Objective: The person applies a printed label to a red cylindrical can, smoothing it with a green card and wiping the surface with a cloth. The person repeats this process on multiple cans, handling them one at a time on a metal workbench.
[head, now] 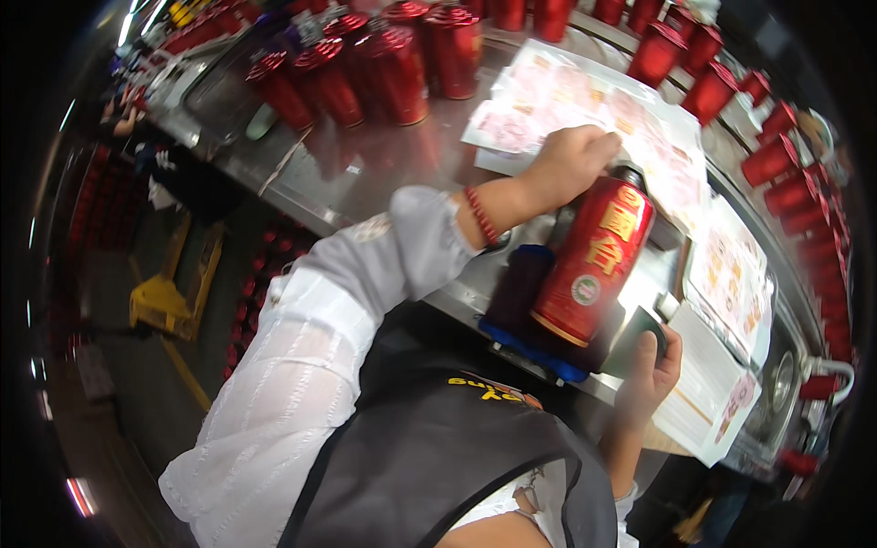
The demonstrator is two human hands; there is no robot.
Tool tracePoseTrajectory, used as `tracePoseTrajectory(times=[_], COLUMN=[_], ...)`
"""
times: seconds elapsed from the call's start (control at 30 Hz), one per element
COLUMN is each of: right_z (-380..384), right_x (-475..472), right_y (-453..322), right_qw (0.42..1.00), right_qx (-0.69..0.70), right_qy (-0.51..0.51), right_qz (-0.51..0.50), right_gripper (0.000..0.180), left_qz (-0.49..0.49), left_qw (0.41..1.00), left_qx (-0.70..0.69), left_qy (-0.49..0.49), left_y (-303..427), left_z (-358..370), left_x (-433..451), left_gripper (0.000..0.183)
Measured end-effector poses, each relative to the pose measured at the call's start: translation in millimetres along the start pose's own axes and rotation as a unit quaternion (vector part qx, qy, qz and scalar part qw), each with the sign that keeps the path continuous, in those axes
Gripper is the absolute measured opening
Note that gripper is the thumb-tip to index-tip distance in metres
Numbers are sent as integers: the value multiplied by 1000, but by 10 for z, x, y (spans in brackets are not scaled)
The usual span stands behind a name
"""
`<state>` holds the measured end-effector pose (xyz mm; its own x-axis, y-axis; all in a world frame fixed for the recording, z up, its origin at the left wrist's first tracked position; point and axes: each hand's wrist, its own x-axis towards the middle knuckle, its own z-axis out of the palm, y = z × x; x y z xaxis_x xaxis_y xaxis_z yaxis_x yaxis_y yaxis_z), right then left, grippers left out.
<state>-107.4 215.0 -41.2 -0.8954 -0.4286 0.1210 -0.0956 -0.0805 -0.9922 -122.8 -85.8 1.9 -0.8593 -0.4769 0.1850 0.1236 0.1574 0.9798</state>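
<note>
A glossy red bottle [593, 260] with a dark neck, gold characters and a round green-and-white emblem lies tilted on a dark cloth-covered support [517, 291] with blue edging. Beside the bottle's neck, over the printed sheets, my left hand [579, 161] has its fingers curled; whether they pinch anything is hidden. My right hand [651, 370] grips a dark flat piece [634, 342], blurred, near the bottle's base. Pink-and-gold printed decal sheets [582, 96] lie beyond the left hand. More printed sheets [727, 270] lie to the right.
Several red bottles [397, 75] stand on the metal table [329, 185] at the upper left. Others line a rack [712, 89] along the upper right. A white stack [695, 383] is beside my right hand. A yellow pallet jack [164, 298] stands on the floor at left.
</note>
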Motion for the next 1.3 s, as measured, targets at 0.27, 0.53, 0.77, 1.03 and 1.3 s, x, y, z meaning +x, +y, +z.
tracePoseTrajectory(times=[0.27, 0.53, 0.77, 1.03, 1.3], right_z=[-57, -67, -205, -550, -194], right_x=[-53, -157, -189, -15, 1475], right_y=[-10, -103, -130, -515, -895], right_qw=[999, 999, 999, 996, 913], right_qx=[-31, 0, -9, -17, -186], right_qy=[-8, -15, -22, 11, -111], right_qz=[-40, -46, -48, -84, -346], right_gripper=[21, 22, 22, 33, 33], left_qz=[-167, -287, -283, 198, 191], left_qw=[983, 930, 903, 980, 844], left_qx=[69, -116, -190, -10, 391], left_qy=[-35, -196, -261, 3, 315], left_y=[7, -65, -88, 840, 517], left_z=[17, 199, 207, -1545, -1896], left_x=[158, 292, 249, -668, 2], left_gripper=[54, 36, 25, 26, 29])
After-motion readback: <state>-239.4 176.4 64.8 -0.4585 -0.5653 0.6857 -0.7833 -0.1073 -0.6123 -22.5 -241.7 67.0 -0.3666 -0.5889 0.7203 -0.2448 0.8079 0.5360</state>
